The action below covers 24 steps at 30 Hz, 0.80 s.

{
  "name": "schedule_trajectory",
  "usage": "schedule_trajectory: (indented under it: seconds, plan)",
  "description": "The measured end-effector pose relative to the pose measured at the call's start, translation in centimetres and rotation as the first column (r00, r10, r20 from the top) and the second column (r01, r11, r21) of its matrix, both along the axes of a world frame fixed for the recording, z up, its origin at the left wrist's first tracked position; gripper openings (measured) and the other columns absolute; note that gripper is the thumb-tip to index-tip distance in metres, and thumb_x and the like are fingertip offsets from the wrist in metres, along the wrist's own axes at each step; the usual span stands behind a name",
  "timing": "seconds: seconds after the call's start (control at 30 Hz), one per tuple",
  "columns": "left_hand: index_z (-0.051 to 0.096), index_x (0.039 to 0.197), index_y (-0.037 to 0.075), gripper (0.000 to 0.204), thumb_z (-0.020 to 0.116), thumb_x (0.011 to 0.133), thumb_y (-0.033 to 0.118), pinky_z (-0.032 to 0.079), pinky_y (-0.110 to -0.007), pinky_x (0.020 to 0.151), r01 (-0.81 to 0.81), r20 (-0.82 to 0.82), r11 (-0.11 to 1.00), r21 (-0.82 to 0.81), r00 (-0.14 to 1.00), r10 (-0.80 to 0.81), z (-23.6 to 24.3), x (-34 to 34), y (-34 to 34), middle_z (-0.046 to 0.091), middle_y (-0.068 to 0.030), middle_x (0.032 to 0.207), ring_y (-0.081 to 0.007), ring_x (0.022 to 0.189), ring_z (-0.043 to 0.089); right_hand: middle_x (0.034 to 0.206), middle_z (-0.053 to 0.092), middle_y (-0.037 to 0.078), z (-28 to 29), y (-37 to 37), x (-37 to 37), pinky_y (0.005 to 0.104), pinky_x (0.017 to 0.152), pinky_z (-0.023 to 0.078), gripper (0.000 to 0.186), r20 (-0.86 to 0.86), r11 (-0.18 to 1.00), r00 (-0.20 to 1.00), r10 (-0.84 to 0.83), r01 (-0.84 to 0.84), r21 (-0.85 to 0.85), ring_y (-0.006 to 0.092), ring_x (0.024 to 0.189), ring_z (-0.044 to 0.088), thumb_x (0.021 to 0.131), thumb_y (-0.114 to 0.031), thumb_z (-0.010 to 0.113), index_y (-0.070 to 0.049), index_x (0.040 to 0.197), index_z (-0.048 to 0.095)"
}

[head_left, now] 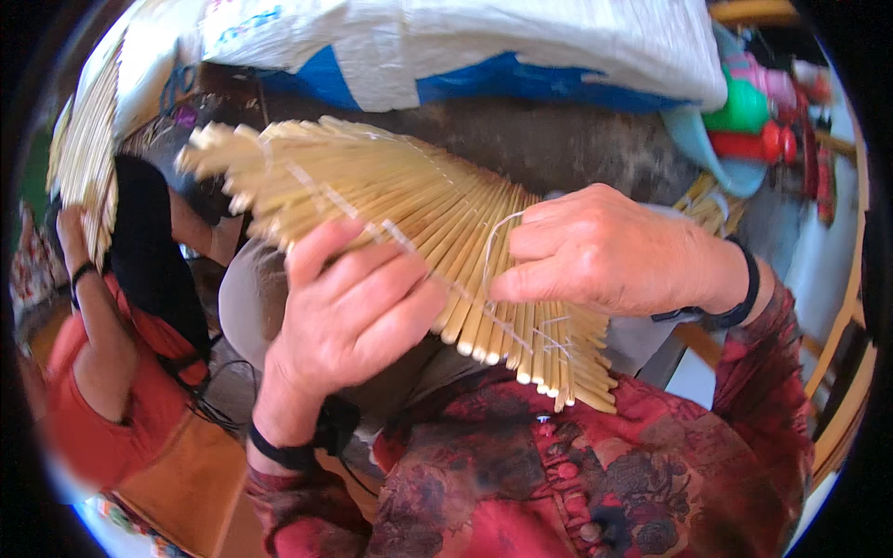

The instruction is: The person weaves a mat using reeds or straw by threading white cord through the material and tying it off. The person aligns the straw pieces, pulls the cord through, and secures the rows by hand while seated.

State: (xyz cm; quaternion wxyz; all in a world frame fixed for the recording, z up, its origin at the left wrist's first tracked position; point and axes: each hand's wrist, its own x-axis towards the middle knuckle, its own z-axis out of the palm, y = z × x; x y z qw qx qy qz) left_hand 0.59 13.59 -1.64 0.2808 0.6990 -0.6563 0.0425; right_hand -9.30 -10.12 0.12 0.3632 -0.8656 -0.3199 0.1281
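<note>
A fan-shaped mat of pale straw stalks (446, 219) lies across my lap, its stalks side by side and stitched with white string. My left hand (349, 312) is closed on the mat's near edge, its fingers curled over the stalks. Over the right part of the mat, my right hand (600, 251) pinches a white string (490, 246), which makes a loop beside my fingertips. The exact grip of the fingertips is partly hidden. More white stitches cross the stalks near the right end, by my chest.
At the left, another person (121, 391) in a red top holds a similar straw mat (88, 149). A large white and blue woven sack (446, 56) lies along the far side. At the right stands a light blue basin (730, 172) with green and red things in it.
</note>
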Motion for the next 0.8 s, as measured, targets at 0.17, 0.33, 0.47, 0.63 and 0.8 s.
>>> schedule_trajectory:
  seconds: [0.17,0.33,0.47,0.63,0.8]
  plan:
    - [0.058,0.086,0.008,0.029,0.072,0.063,0.019,0.041,-0.040,0.088,0.076,0.010,0.993,-0.094,0.997,-0.075,0.3,3.2,-3.1,0.062,-0.0031,0.088,-0.0200,0.081,0.060,0.073,0.051,0.009,0.4,-1.9,1.4,0.0374,0.061,0.046,0.021,-0.046,0.995,0.994,-0.103,0.103,0.004,0.0294,0.071,0.056,0.078,-0.009,0.056,-0.008,0.099,0.062]
    - [0.054,0.082,0.008,0.028,0.073,0.063,0.011,0.040,-0.039,0.086,0.228,-0.130,0.949,-0.218,0.957,-0.259,0.4,5.7,-6.3,0.055,-0.0040,0.078,-0.0242,0.076,0.055,0.068,0.047,0.009,1.8,-3.7,2.0,0.0344,0.058,0.040,0.014,-0.090,0.971,0.968,-0.236,0.231,-0.064,0.0258,0.064,0.052,0.087,-0.012,0.058,-0.008,0.099,0.065]
    - [0.053,0.083,0.007,0.030,0.074,0.063,0.010,0.038,-0.040,0.087,0.308,-0.192,0.906,-0.291,0.909,-0.371,0.5,6.4,-7.9,0.054,-0.0052,0.077,-0.0259,0.078,0.054,0.070,0.050,0.010,3.5,-4.4,1.7,0.0341,0.059,0.042,0.015,-0.088,0.956,0.959,-0.268,0.254,-0.148,0.0255,0.066,0.054,0.085,-0.010,0.060,-0.006,0.099,0.065]
    - [0.054,0.085,0.008,0.032,0.075,0.062,0.011,0.037,-0.042,0.092,0.328,-0.195,0.893,-0.307,0.897,-0.396,-0.6,6.9,-8.8,0.054,-0.0049,0.077,-0.0262,0.081,0.055,0.070,0.051,0.009,3.2,-4.4,1.6,0.0339,0.058,0.043,0.014,-0.008,0.935,0.956,-0.292,0.284,-0.211,0.0258,0.066,0.054,0.084,-0.007,0.060,-0.005,0.097,0.064]
    - [0.055,0.088,0.009,0.033,0.075,0.062,0.013,0.034,-0.046,0.100,0.304,-0.167,0.911,-0.277,0.919,-0.358,-1.1,7.0,-8.7,0.056,-0.0045,0.081,-0.0257,0.086,0.056,0.066,0.046,0.008,4.6,-4.4,2.9,0.0371,0.057,0.043,0.013,0.027,0.933,0.986,-0.167,0.167,-0.319,0.0261,0.063,0.053,0.084,-0.005,0.058,-0.008,0.096,0.062]
